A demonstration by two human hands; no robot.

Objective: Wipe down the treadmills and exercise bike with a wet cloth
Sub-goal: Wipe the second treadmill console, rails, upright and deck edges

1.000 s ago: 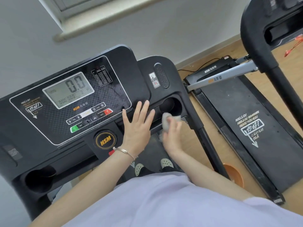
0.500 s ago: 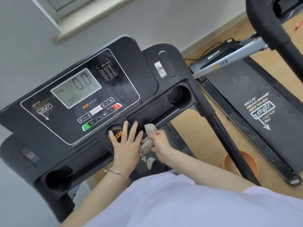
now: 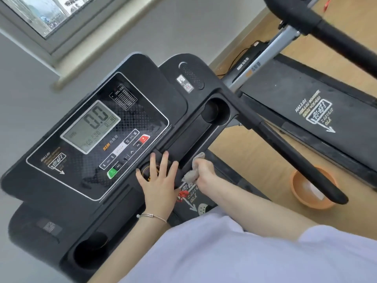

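The black treadmill console (image 3: 85, 139) with a grey display fills the middle of the head view. My left hand (image 3: 158, 180) lies flat with spread fingers over the round HSM badge below the buttons. My right hand (image 3: 205, 172) grips a crumpled grey-white cloth (image 3: 193, 170) against the front lip of the console tray, just right of the left hand. A red safety clip (image 3: 182, 196) hangs below the two hands.
A second treadmill (image 3: 318, 111) stands to the right on the wooden floor, its black handlebar (image 3: 326, 23) overhead. An orange basin (image 3: 312, 186) sits on the floor between them, partly behind the near treadmill's right handrail (image 3: 295, 158). Wall and window are at the far side.
My right hand has drawn the cloth from the right cup holder down along the tray to its front lip. My left hand slid down onto the round badge. The view tilted.
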